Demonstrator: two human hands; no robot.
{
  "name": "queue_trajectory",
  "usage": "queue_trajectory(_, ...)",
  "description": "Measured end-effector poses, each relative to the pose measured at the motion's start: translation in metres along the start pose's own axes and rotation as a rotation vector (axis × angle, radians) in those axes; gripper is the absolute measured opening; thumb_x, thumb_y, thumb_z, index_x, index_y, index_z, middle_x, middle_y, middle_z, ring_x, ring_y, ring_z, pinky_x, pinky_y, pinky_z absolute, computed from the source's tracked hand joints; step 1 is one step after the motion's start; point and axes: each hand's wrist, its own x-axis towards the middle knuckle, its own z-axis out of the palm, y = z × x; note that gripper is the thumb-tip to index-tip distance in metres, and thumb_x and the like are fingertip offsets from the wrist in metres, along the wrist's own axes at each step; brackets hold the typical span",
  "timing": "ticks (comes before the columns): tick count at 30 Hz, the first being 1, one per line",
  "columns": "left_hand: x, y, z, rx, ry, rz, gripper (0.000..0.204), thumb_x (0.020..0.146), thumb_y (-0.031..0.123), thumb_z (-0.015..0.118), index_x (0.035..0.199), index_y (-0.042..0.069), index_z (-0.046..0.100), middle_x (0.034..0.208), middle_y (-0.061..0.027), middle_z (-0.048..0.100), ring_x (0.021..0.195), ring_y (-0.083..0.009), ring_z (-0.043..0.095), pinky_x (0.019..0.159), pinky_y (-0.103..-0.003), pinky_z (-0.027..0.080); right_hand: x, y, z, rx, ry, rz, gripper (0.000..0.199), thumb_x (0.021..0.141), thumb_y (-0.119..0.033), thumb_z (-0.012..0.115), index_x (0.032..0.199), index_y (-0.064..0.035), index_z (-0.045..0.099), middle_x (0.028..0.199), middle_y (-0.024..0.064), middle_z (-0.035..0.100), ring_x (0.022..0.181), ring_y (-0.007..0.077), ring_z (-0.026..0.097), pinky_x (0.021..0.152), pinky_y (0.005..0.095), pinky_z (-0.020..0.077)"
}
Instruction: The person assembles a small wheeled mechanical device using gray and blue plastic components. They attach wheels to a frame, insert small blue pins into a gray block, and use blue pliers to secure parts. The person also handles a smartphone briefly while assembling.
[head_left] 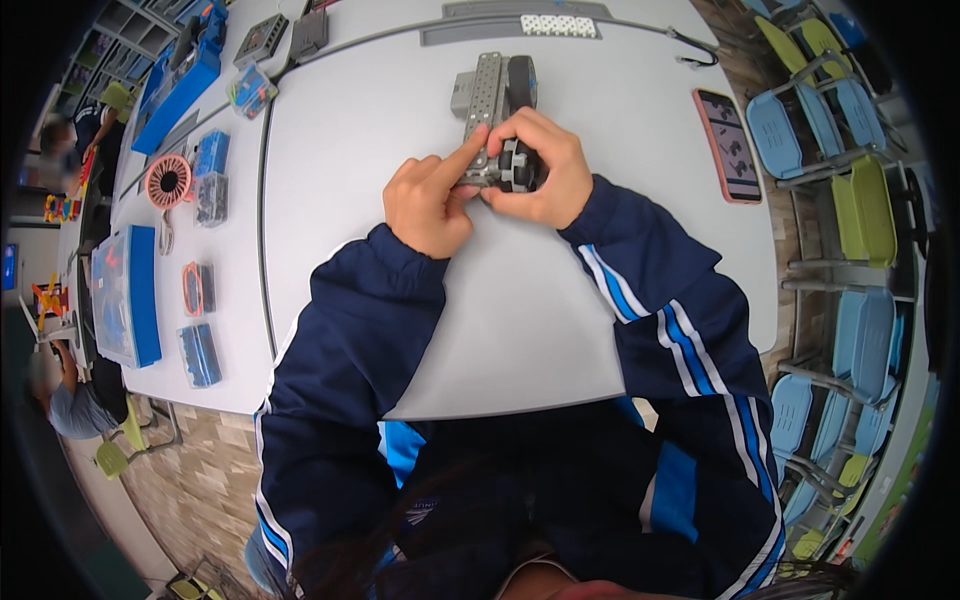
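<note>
table: wide pale-grey table top (620, 260), person seated at the near edge, both forearms in navy sleeves with blue and white stripes coming up onto it.
build: grey perforated metal chassis (487, 100) lying flat on the far-middle of the table, long axis pointing away from the person. One black wheel (522, 80) sits at the far right end. A second black wheel with a grey hub (520, 167) is at the near end.
progress: judging by this, frame is together and far wheel is mounted; near wheel looks mid-fit. Can't see whether its axle is seated. No left-side wheels visible, so that side probably remains.
right hand: right hand (545, 165) curled around the near wheel, gripping it against the chassis end.
left hand: left hand (430, 200) loosely fisted, index finger out and pressing the near-left corner of the chassis, not grasping anything.
phone: pink-cased smartphone (728, 145) face up, well to the right, screen lit.
parts: blue-lidded clear parts boxes (128, 295) on the neighbouring table to the left, with an orange round reel (168, 181) and small clear blue-filled containers (210, 175) beside it.
strip: white perforated strip (558, 25) at the far edge.
obstructions: nothing crowds the hands; spare parts sit well apart on the other table, a reach away.
</note>
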Motion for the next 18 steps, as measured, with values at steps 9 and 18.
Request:
queue_trajectory(9, 0.0032, 0.0046, 0.0052, -0.128, 0.149, 0.003, 0.070, 0.059, -0.013, 0.060, 0.121, 0.016, 0.073, 0.061, -0.0068, 0.057, 0.054, -0.0254, 0.051, 0.060, -0.033, 0.044, -0.0010, 0.0000, -0.0006, 0.018, 0.015, -0.019, 0.037, 0.064, -0.006, 0.080, 0.095, -0.0086, 0.060, 0.094, 0.0071, 0.058, 0.083, 0.0240, 0.063, 0.073, 0.0320, 0.0516)
queue_trajectory(18, 0.0020, 0.0040, 0.0022, -0.127, 0.114, 0.029, 0.069, 0.057, -0.014, 0.061, 0.119, 0.014, 0.073, 0.059, -0.0072, 0.056, 0.052, -0.0248, 0.051, 0.058, -0.033, 0.044, -0.0019, -0.0008, -0.0037, 0.067, -0.012, -0.018, 0.037, 0.064, -0.005, 0.081, 0.094, -0.0061, 0.060, 0.093, 0.0070, 0.057, 0.082, 0.0201, 0.061, 0.073, 0.0302, 0.0499)
